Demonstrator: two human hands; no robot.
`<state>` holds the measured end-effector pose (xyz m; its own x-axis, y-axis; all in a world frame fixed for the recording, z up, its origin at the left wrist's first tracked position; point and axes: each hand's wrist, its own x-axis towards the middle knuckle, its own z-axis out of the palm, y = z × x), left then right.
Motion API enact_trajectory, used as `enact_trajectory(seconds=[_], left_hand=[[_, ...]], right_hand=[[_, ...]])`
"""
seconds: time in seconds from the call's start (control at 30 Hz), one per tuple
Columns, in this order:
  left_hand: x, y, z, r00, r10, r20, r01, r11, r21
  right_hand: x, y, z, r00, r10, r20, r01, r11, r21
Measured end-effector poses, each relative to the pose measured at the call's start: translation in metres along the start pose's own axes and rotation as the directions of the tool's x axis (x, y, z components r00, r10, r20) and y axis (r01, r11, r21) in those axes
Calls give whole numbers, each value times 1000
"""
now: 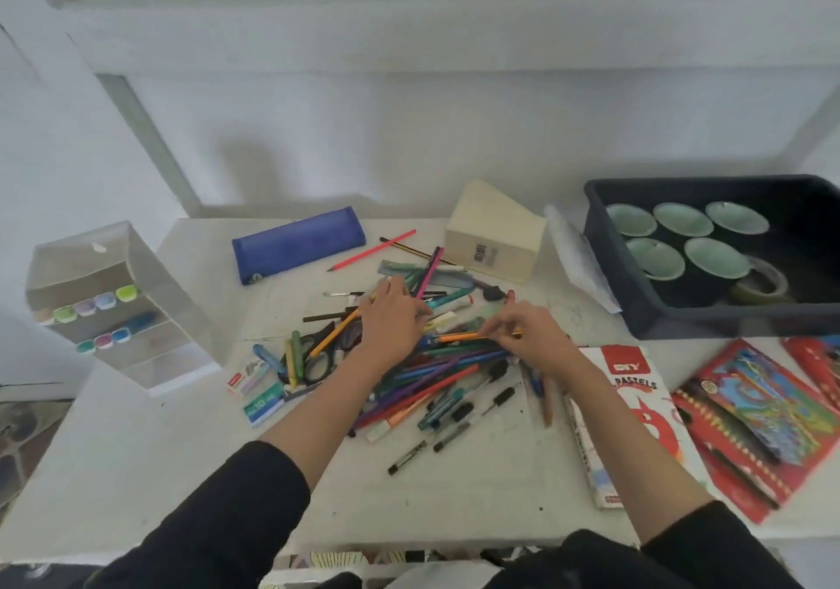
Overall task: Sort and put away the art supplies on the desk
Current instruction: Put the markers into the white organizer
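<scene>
On the white desk [136, 452], a loose heap of coloured pens, pencils and markers [436, 379] lies in the middle, just in front of both hands. The right hand [529, 331] pinches a slim orange pencil [468, 337] between thumb and fingertips, lying crosswise just over the heap. The left hand [393, 322] rests palm-down on the heap's far side with fingers bent onto the pens, though a grasp cannot be made out; beyond it lies a flat blue zip pencil case [297, 243].
</scene>
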<state>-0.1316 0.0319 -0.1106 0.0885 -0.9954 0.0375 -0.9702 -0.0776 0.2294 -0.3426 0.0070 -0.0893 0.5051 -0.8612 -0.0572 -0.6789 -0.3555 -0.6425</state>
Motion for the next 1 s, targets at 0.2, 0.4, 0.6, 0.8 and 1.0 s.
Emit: enact_trajectory(seconds=[0.2,0.4,0.6,0.8,1.0], left_hand=[[18,19,-1,998,-24,64,13,988,156],[18,24,2,992,-66,105,51,988,143],[17,28,9,998,-19,64,7,982,187],[20,25,5,996,-51,-67,40,988,-151],[1,19,-14,986,-83,-147,-17,817,-577]], right_hand=[[8,3,16,932,-255,257,274,961,-40],[16,12,15,918,-278,283,300,953,-37],[15,13,17,909,-301,289,318,948,-12],[12,7,15,901,-335,278,349,937,-1],[12,-16,30,838,-438,324,479,876,-53]])
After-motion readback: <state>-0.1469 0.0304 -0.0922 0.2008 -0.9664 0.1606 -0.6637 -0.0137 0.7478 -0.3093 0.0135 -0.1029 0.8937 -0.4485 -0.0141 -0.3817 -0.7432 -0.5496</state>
